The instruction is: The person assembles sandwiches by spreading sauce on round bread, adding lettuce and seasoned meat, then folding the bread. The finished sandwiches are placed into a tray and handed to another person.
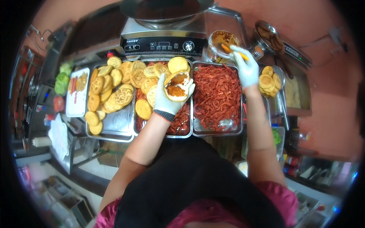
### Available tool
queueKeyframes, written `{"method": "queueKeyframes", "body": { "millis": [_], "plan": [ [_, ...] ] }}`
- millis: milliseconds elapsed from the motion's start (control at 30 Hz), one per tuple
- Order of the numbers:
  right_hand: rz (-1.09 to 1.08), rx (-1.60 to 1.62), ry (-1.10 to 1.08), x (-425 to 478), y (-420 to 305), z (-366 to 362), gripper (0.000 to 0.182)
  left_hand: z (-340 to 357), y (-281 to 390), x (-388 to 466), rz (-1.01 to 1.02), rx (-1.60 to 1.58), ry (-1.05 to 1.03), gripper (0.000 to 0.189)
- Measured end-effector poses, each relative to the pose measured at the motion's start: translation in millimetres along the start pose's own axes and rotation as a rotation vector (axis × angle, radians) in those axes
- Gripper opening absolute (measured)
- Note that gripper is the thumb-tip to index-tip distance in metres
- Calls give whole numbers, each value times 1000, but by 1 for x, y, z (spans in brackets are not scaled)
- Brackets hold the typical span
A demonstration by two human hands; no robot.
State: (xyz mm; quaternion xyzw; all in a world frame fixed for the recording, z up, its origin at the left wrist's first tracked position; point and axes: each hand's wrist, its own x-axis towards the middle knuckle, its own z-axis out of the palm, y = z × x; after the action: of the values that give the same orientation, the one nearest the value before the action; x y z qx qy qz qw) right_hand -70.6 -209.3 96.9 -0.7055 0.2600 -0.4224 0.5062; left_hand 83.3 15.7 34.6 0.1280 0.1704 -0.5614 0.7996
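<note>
My left hand [172,97], in a pale glove, holds a round flatbread [177,90] split like a pocket, its inside coated with brown sauce. Beneath it lies a metal tray [186,135] with reddish meat strips and several whole flatbreads. My right hand [247,67], also gloved, grips an orange-handled tool [242,56] over a plastic tub [212,54] smeared with brown sauce. The tool's working end is too blurred to identify. Below that hand, a second metal tray [196,131] carries a heap of shredded reddish meat [216,97].
Golden flatbreads [97,85] are piled on a left metal tray [119,135]. Beside it stands a white tray [75,105] with sausages. An induction cooker [164,47] bears a large pan [168,11]. More small breads [268,81] and a metal pot [263,32] stand right.
</note>
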Motion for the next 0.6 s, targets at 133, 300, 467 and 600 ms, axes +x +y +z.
{"method": "queueKeyframes", "body": {
  "millis": [133, 300, 467, 600],
  "plan": [
    [193, -265, 0, 79, 85, -6, 31, 3, -7, -19, -92, 21, -14, 65],
    [202, -773, -117, 98, 121, 6, 36, 5, -11, -33, -67, 71, 111, 39],
    [222, -250, 48, 55, 89, 39, 37, 6, -15, -32, -15, 371, -12, 30],
    [365, 106, 0, 8, 73, 57, 36, 14, -42, -22, 111, 918, -227, 21]
  ]
}}
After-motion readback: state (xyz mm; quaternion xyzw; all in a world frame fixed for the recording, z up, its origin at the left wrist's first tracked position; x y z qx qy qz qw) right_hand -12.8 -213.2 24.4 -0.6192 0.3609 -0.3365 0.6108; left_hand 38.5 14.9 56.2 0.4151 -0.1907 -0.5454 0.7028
